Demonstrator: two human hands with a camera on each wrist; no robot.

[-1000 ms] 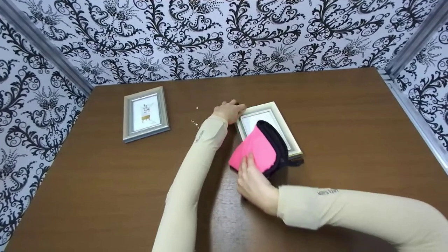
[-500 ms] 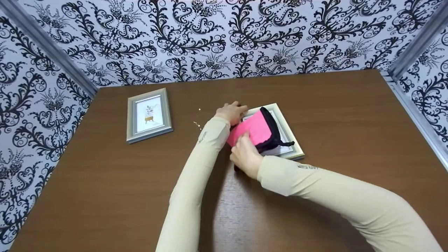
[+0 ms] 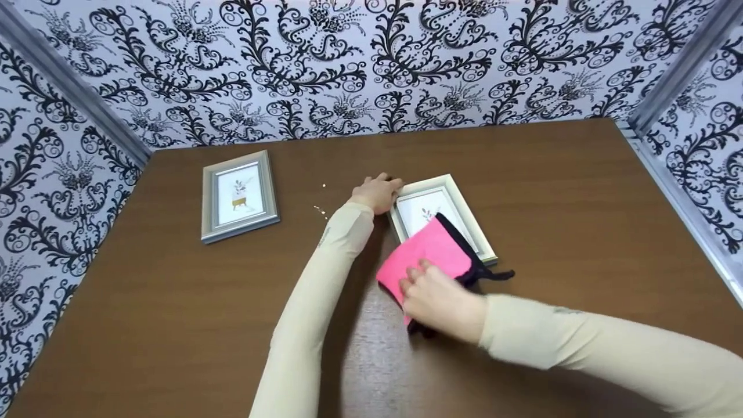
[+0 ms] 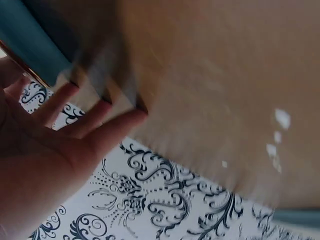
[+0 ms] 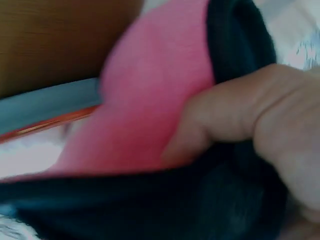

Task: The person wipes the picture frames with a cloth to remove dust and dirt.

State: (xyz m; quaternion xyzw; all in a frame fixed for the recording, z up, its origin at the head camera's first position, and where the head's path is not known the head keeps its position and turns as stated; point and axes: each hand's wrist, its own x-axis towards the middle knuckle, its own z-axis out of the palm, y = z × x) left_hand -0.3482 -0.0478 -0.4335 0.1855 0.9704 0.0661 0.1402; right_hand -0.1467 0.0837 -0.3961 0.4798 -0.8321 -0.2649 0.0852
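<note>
Head view: right hand (image 3: 444, 302) was motion-blurred; pink cloth (image 3: 429, 247) hid the lower part of the cream frame (image 3: 466, 215) and its print. Left sleeve (image 3: 305, 307) and right sleeve (image 3: 603, 339) ran out of view, lettering illegible. Pale specks (image 3: 323, 212) were too small to identify. Left wrist view: left hand (image 4: 65, 145) was cropped at left. Right wrist view: cloth was blurred, cropped.

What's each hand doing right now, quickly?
Left hand: open, at the far left corner of the cream picture frame.
Right hand: closed, holding the pink cloth with dark edging.
</note>
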